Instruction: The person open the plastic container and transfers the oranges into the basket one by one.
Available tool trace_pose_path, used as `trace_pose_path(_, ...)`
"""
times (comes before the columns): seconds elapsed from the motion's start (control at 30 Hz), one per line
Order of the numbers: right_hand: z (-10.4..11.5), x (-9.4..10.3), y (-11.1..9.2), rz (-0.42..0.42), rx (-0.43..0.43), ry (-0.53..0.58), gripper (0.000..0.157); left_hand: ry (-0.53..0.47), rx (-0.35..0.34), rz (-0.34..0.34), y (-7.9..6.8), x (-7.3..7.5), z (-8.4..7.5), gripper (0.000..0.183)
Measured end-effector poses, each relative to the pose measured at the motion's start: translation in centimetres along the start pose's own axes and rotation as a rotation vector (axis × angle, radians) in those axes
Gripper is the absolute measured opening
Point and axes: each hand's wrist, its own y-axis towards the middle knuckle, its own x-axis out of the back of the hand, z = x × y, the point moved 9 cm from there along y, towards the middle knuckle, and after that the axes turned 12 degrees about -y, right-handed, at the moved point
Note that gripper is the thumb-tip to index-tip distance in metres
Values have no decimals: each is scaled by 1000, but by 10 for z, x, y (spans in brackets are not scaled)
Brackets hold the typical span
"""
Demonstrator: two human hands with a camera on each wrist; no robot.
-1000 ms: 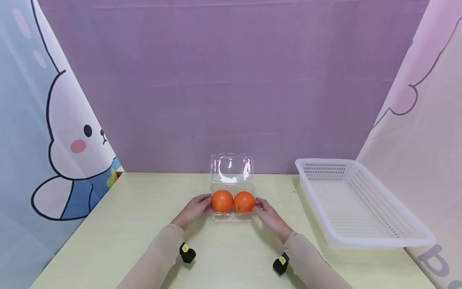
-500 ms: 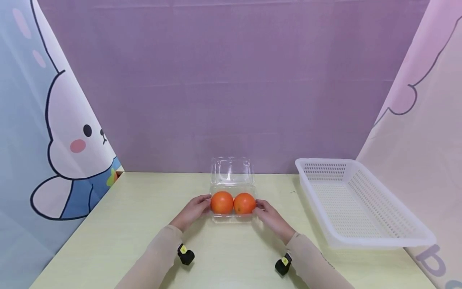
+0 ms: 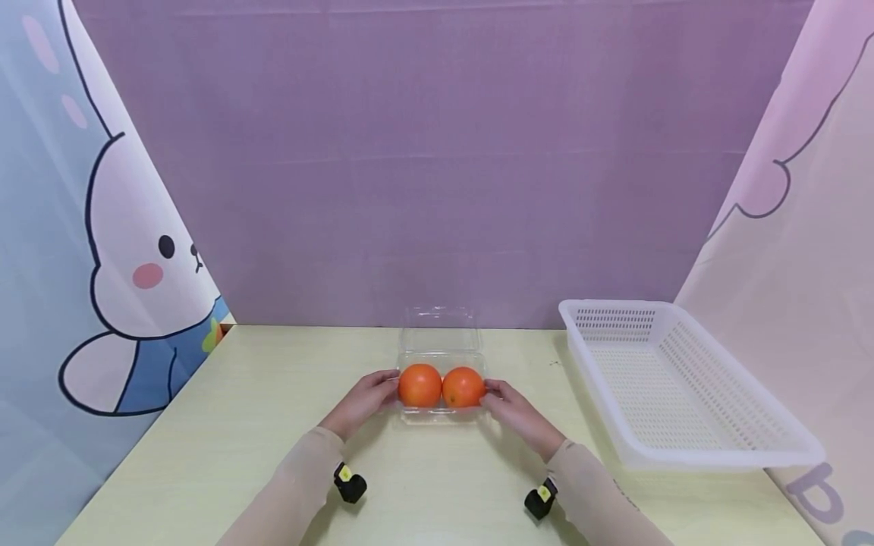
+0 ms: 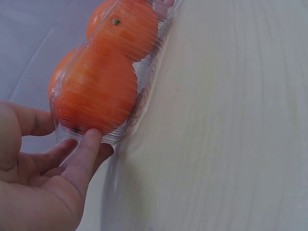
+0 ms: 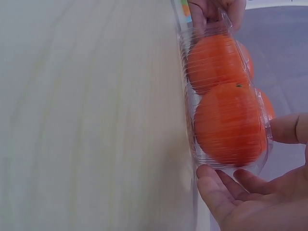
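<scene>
head: forward-down, farther | wrists: close, either side | shared: oranges (image 3: 420, 385)

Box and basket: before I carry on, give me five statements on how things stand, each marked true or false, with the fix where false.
1. The box holds two oranges. True.
2. The box is closed. False: its lid stands open.
3. The left hand and right hand grip opposite ends of the box. True.
4. The basket is to the right of the box. True.
5. An orange lies in the basket. False: both are in the box.
</scene>
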Motion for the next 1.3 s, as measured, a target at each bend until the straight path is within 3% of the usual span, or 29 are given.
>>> trace_pose_path(0.3,-30,-4,18,-11,19,43,60,-2,14,9,-1,0,2,47)
trace_pose_path(0.7,-22,-3,15,-4,41,52,58,6,26,14,-1,1,3,49)
trace_pose_path(0.87,-30,-3,20,-10,40,48,59,11,15,8,1,1,2,48)
trace_pose_path(1.1,-29,-4,22,-14,53,51,60,-11,-13,-43,4,5,-1,43)
trace_pose_path(1.3,-31,-5,23,-7,55,48,60,-44,14,-99,4,9,1,42)
